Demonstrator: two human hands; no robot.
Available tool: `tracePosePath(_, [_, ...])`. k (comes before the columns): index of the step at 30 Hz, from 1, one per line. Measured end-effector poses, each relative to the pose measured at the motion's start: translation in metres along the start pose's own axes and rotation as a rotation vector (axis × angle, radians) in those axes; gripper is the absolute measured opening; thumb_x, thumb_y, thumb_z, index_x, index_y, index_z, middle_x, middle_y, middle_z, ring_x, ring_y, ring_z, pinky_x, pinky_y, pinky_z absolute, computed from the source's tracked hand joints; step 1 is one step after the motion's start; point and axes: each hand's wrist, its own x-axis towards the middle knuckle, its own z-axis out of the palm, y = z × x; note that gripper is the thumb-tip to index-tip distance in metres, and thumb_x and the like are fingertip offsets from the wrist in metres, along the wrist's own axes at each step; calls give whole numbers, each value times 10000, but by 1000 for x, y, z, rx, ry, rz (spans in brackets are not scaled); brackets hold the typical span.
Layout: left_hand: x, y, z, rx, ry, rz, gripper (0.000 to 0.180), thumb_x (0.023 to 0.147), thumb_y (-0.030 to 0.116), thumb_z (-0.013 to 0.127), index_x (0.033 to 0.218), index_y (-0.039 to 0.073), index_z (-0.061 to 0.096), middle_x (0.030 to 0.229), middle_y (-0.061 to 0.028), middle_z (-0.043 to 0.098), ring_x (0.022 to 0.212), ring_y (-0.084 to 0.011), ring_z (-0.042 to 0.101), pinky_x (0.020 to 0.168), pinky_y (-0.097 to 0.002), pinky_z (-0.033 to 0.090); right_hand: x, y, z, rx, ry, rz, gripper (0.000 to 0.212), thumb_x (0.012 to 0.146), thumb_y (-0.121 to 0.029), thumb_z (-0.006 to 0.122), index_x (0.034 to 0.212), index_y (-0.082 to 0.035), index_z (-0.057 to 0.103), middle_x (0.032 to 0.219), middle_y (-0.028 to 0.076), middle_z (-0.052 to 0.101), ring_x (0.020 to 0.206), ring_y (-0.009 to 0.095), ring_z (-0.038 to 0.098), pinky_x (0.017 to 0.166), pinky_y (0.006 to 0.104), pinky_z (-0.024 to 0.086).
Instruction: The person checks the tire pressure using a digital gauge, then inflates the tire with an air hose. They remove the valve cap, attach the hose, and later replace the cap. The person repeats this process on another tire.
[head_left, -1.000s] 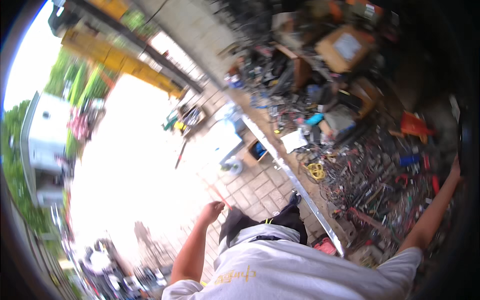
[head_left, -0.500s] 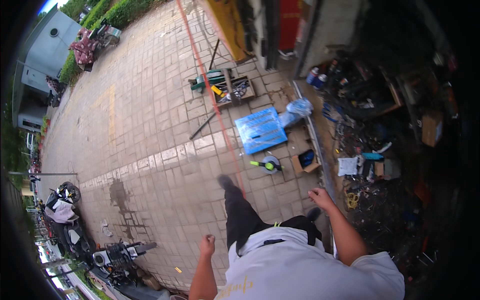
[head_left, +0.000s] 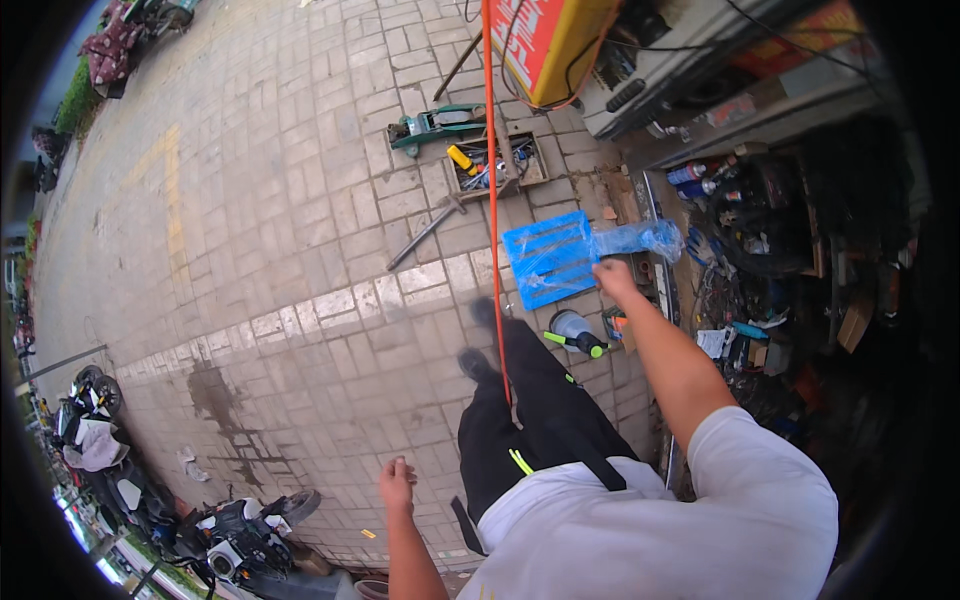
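My right hand (head_left: 613,278) reaches forward, its fingers loosely curled and nothing visible in them. From this view it overlaps the right edge of a flat blue slatted platform (head_left: 545,262), and I cannot tell whether they touch. Clear plastic film covers the platform, with a film-wrapped part (head_left: 640,240) sticking out to its right. My left hand (head_left: 398,485) hangs low at my left side, fingers curled in, with no object showing. Just nearer than the platform stands a grey round container (head_left: 570,325) with a green and black handle.
Beyond the platform are a hammer (head_left: 425,235), a tool-filled wooden box (head_left: 532,160) and a green floor jack (head_left: 435,128). An orange-red line (head_left: 493,200) crosses the view. Cluttered parts (head_left: 745,345) fill the right side; motorbikes (head_left: 235,540) stand at the left.
I have stepped forward along the paving, so the platform and tools sit nearer. My right arm has swung forward to beside the platform; my left hand remains low at my side.
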Motion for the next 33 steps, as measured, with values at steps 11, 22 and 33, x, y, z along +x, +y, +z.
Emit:
tracePosePath(11, [1,-68,61,44,222,-689,299,964,262,504,1059,12,637,819,-70,647,710,-146,587,644,-285,495,395,-62,203,-257,139,217,313,881,-284,620,822,19,671,698,141,651,556,244,606,499,381,472])
tracePosePath(22, [29,-29,155,-1,182,-1085,275,959,255,521,989,2,625,766,-70,633,661,-137,577,596,-281,479,589,-7,227,-59,-34,142,334,884,-364,649,847,-36,597,683,58,545,554,179,494,415,328,340])
tracePosePath(33, [2,-31,144,-55,142,-1086,268,955,248,537,920,-7,613,713,-71,619,613,-128,567,548,-277,464,594,-2,209,-290,31,69,400,942,-369,475,899,7,601,771,102,592,668,235,547,584,397,414])
